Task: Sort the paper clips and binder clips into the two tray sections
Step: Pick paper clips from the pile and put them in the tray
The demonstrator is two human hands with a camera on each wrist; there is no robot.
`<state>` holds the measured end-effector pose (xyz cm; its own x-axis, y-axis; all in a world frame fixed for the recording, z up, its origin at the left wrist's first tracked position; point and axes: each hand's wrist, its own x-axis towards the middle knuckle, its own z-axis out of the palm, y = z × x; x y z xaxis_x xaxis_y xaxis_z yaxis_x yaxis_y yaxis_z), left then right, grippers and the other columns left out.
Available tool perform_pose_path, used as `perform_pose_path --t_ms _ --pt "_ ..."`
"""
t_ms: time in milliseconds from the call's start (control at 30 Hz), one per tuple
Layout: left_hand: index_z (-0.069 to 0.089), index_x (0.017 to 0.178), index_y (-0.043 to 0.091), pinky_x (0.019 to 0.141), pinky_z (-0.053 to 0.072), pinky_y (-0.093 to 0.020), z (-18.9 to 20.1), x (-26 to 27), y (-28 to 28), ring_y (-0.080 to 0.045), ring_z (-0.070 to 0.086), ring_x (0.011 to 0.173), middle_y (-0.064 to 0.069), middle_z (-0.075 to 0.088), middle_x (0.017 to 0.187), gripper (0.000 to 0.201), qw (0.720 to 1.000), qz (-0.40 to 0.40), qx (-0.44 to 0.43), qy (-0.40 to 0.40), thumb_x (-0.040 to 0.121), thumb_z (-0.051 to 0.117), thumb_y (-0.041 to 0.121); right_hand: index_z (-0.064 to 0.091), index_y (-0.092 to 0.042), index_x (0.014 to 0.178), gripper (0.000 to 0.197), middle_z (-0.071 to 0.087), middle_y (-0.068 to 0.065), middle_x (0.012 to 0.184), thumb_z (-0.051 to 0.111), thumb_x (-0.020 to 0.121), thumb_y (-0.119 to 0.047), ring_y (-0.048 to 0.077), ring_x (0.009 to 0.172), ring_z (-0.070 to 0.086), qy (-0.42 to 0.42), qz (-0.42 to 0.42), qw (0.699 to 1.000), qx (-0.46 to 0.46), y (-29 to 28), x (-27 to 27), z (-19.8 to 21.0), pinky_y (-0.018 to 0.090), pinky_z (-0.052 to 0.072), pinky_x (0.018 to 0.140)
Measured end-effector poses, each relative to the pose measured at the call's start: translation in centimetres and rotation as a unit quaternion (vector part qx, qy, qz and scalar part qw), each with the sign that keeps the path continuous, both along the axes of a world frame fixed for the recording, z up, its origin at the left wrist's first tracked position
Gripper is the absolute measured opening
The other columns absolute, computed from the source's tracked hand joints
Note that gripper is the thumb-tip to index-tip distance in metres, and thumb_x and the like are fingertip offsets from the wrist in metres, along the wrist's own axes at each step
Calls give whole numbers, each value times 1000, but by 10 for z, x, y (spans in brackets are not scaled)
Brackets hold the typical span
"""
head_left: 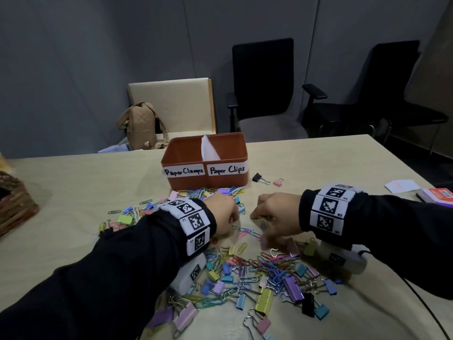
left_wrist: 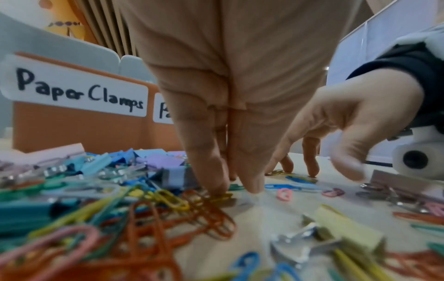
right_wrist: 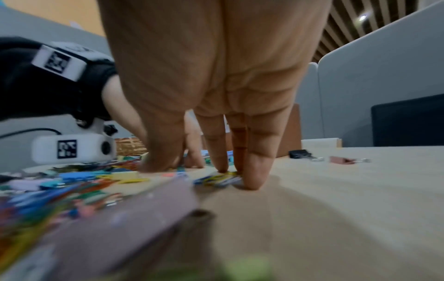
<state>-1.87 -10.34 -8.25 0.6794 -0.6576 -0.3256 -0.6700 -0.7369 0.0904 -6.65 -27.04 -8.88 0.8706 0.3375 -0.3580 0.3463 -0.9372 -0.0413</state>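
one tray (head_left: 181, 149), two hands (head_left: 221, 217), three chairs (head_left: 171, 104)

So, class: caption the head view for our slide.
Both hands pick through mixed clips before the labelled orange tray.

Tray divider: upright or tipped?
Tipped. The white divider in the orange tray leans right, its foot further right than its top. Tray contents cannot be seen.

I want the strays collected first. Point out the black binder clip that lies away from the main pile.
It is the black binder clip just right of the tray, beside a small pink binder clip. The other black one sits inside the pile, near the table's front.
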Motion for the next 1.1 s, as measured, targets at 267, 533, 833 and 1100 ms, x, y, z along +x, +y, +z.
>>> perform_pose_path --t_ms 267,533,833,1100 --pt "73 92 13 70 56 -31 -6 -21 -12 -22 66 81 -5 70 87 34 999 -37 16 -6 69 82 37 66 -14 112 26 65 9 109 61 88 -18 30 101 59 -29 25 999 -30 21 -5 -2 29 43 81" --pt "75 86 17 76 56 -32 -4 -19 -10 -22 66 85 -1 72 89 13 999 -47 -15 7 81 72 28 68 -17 88 7 69 4 97 62 83 -16 24 86 58 -12 -26 1000 12 21 -7 -1 24 39 68" --pt "73 78 17 50 37 -7 11 1 13 1 51 60 14 58 64 9 997 19 -75 31 75 80 22 50 -27 61 28 46 -14 61 60 82 -11 15 69 48 -35 -55 996 60 10 -17 7 22 42 65" --pt "68 71 23 55 38 -15 17 10 32 0 51 62 14 58 67 12 994 64 -84 15 74 80 24 68 -17 112 25 68 2 104 59 88 -15 19 87 56 6 36 998 48 46 -29 13 23 40 77"
